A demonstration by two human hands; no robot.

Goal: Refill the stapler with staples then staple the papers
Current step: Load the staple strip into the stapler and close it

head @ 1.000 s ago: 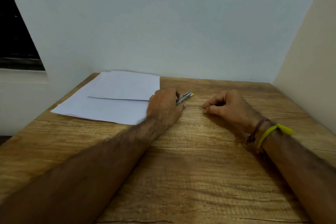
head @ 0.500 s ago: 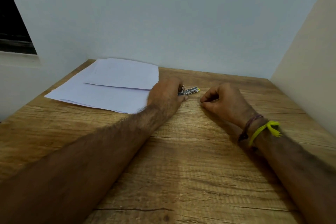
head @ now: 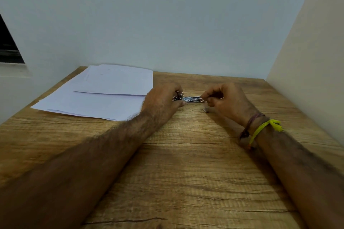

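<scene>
A small metal stapler [head: 191, 99] lies on the wooden table [head: 186, 163], pointing right. My left hand [head: 162, 98] grips its left end. My right hand [head: 226, 101] pinches its right tip between thumb and fingers. A small pale strip, probably staples [head: 207, 110], lies on the table just under my right hand. White papers [head: 104, 93] lie overlapped at the back left, touching my left hand's wrist side. Most of the stapler body is hidden by my fingers.
A pale wall runs behind the table and a beige wall [head: 312, 72] closes the right side. A dark window opening [head: 9, 50] is at far left. Bare wood lies in front of my forearms.
My right hand has moved left from a loose fist on the table to pinch the stapler's tip. The stapler has turned to lie flatter. My head has tilted slightly.
</scene>
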